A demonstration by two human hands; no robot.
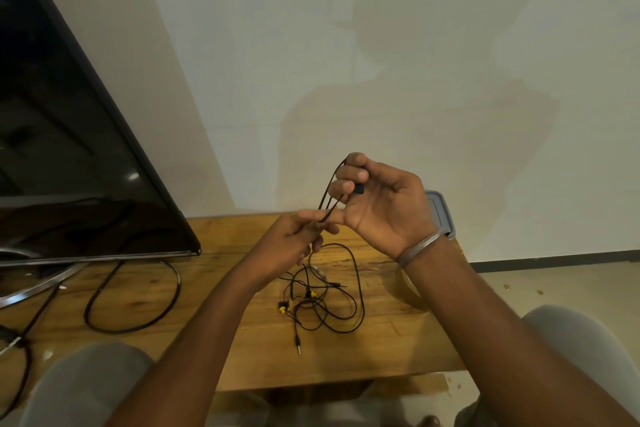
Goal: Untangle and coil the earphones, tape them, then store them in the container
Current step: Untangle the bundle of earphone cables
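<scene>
Earphones: tangled heap, 6 o'clock of my hands.
Left hand: pinches cable.
Right hand: fingers curled round cable loop.

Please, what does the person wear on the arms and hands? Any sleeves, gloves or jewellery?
No sleeves are in view; both forearms are bare as far as the picture shows. The left hand wears nothing visible: no glove, ring or watch. The right hand is ungloved too, but its wrist carries a thin silver-coloured bangle.
</scene>
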